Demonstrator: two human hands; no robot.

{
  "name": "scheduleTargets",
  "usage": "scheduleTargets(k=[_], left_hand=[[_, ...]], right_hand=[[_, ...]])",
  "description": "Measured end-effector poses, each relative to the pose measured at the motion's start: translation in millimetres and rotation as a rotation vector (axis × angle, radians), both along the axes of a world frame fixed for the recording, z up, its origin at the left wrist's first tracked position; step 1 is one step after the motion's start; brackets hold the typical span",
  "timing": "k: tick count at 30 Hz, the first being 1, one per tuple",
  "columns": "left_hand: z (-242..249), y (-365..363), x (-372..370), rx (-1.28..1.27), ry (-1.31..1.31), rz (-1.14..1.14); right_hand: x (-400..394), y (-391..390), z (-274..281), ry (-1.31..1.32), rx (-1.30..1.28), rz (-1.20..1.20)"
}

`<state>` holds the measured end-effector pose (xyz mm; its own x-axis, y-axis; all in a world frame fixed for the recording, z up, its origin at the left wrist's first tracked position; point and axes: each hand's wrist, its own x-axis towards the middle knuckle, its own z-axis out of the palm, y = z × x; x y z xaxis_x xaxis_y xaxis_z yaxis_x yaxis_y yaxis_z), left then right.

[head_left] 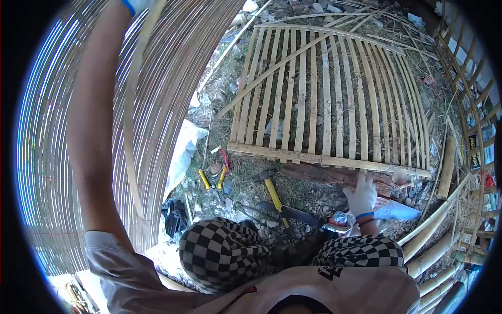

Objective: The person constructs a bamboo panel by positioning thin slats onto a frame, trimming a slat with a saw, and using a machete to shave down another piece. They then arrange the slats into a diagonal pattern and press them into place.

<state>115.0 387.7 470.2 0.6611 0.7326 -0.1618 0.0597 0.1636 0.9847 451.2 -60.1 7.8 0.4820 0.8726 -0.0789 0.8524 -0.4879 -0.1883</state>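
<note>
My left hand (pixel 138 5), in a white glove with a blue cuff, is raised to the top edge and partly cut off. It is closed on a long bamboo strip (pixel 130 115), which hangs down in front of the slatted screen, its lower end blurred. My right hand (pixel 362 198), gloved too, is low on the right with its fingers apart, reaching toward the bottom rail of a bamboo slat panel (pixel 314 158). Beneath that rail is a weathered reddish-brown plank (pixel 334 177). A plastic packet (pixel 341 220) and a blue-white sheet (pixel 397 210) lie beside this hand.
A hammer with a yellow handle (pixel 273 194) and a dark blade (pixel 302 215) lie before my knees. Yellow-handled tools (pixel 204 179) are farther left. A bamboo-strip screen (pixel 57 157) walls the left; a bamboo lattice (pixel 473 99) and bamboo poles (pixel 434 248) flank the right.
</note>
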Motion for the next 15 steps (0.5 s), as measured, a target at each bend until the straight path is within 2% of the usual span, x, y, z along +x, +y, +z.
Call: scheduleTargets(k=[1, 2, 3, 4, 5, 6, 7, 8, 10, 12, 13, 15], left_hand=[[-32, 0, 3, -0.043, 0.125, 0.122], [-86, 25, -6, 0.137, 0.222, 0.121], [-116, -20, 7, 0.209, 0.438, 0.068], [-170, -7, -3, 0.062, 0.464, 0.013], [-207, -37, 3, -0.119, 0.5, 0.09], [-244, -62, 1, -0.046, 0.657, 0.04], [-289, -82, -6, -0.146, 0.61, 0.084], [-328, -103, -11, -0.124, 0.607, 0.097], [-377, -141, -26, -0.184, 0.561, 0.175], [-414, -161, -44, -0.207, 0.49, 0.233], [-425, -167, -54, -0.212, 0.455, 0.253], [-443, -177, -71, -0.265, 0.346, 0.285]], right_hand=[[8, -5, -5, -0.013, -0.077, -0.047], [15, -9, -11, -0.029, -0.15, -0.097], [21, -13, -14, -0.047, -0.226, -0.147], [24, -17, -15, -0.036, -0.207, -0.174], [27, -20, -16, -0.027, -0.186, -0.202], [28, -23, -17, -0.018, -0.164, -0.232], [26, -26, -15, -0.012, -0.151, -0.247], [23, -29, -12, -0.007, -0.135, -0.261], [15, -36, -10, 0.013, -0.075, -0.283], [7, -49, -10, 0.03, -0.001, -0.288], [0, -50, -2, 0.096, -0.07, -0.326], [-7, -60, -10, 0.218, -0.015, -0.363]])
